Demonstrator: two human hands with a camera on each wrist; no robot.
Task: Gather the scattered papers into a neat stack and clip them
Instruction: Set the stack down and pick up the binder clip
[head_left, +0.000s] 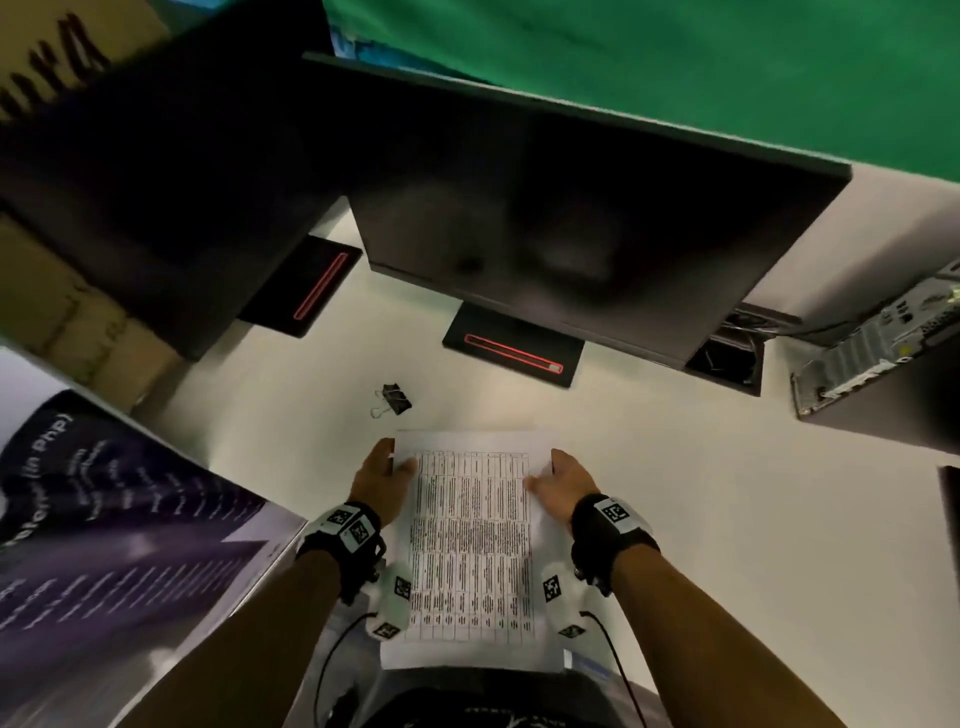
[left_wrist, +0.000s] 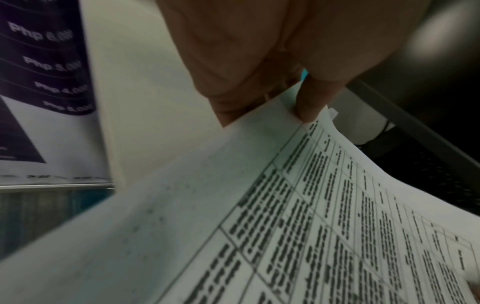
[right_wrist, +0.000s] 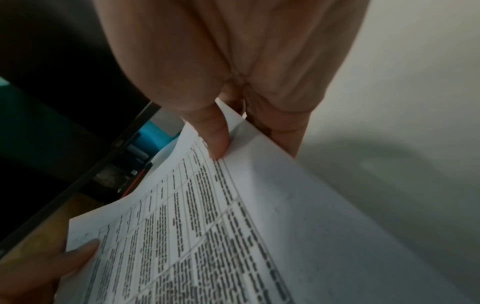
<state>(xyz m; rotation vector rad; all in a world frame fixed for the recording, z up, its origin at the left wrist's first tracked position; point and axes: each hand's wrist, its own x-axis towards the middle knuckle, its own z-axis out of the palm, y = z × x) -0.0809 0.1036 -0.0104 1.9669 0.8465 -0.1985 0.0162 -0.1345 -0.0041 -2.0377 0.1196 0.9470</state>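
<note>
White printed sheets, a stack of papers (head_left: 470, 540) with a table of dark text on top, sit pinched between my thumbs and the fingers underneath. My left thumb (left_wrist: 309, 102) presses on the left margin, my right thumb (right_wrist: 217, 133) on the right, so my left hand (head_left: 376, 480) and right hand (head_left: 563, 483) can hold both edges and, I judge, square them. The stack is held above the pale desk (head_left: 701, 493), just before me. Beyond it lies the black binder clip (head_left: 395, 399), apart and untouched, near the dark monitor (head_left: 597, 223).
</note>
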